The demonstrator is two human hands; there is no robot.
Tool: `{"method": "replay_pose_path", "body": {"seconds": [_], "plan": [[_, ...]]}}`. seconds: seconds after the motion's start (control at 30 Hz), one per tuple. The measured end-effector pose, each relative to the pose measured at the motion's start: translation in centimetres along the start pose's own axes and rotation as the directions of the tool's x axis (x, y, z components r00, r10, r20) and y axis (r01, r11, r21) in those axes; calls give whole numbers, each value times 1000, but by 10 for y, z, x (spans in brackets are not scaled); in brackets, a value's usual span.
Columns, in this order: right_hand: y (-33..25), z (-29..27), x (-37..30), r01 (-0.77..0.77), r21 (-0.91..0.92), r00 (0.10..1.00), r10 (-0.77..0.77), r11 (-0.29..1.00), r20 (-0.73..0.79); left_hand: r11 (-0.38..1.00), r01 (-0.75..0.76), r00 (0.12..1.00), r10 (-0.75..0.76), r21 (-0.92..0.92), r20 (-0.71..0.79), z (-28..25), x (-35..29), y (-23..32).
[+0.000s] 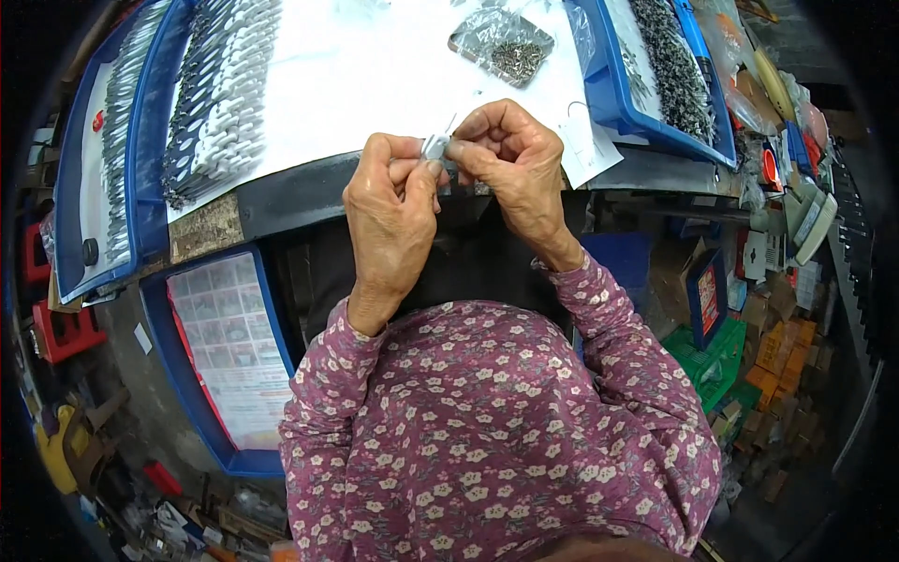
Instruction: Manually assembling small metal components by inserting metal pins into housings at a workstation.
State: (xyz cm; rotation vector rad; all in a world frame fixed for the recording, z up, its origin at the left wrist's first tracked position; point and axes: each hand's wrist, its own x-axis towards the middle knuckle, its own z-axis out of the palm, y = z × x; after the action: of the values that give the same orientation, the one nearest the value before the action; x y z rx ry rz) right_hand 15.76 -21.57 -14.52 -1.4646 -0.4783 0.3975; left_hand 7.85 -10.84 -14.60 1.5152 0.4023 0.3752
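Observation:
Close above the table's front edge, both hands meet at a small white-and-grey part with a thin pin-like piece sticking up from it. My left hand pinches the part between thumb and fingers. From the other side my right hand is closed, its thumb and index fingertips pressed at the part's right edge; anything tiny between them is hidden. Beyond the hands, a small tray holds many little metal pieces, partly under clear plastic. To the left, many similar white parts lie in tight rows.
Blue trays of thin dark and metal pieces flank the white work surface: one on the left, one on the right. A white paper tag overhangs the table edge. Below left stands a blue-framed panel; a green crate sits below right.

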Motion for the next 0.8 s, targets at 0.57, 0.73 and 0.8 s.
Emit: {"method": "replay_pose_path", "body": {"seconds": [0.57,0.73,0.8], "plan": [[7,-10,-3,15,31,997,-17,999,80,994,-81,993,73,75,95,2,1,-4],[7,-15,1,-46,28,980,39,999,193,970,147,975,-109,-195,196,-6,1,3],[5,-15,0,-69,37,977,60,997,207,968,174,966,-132,-182,223,-12,3,3]]}}
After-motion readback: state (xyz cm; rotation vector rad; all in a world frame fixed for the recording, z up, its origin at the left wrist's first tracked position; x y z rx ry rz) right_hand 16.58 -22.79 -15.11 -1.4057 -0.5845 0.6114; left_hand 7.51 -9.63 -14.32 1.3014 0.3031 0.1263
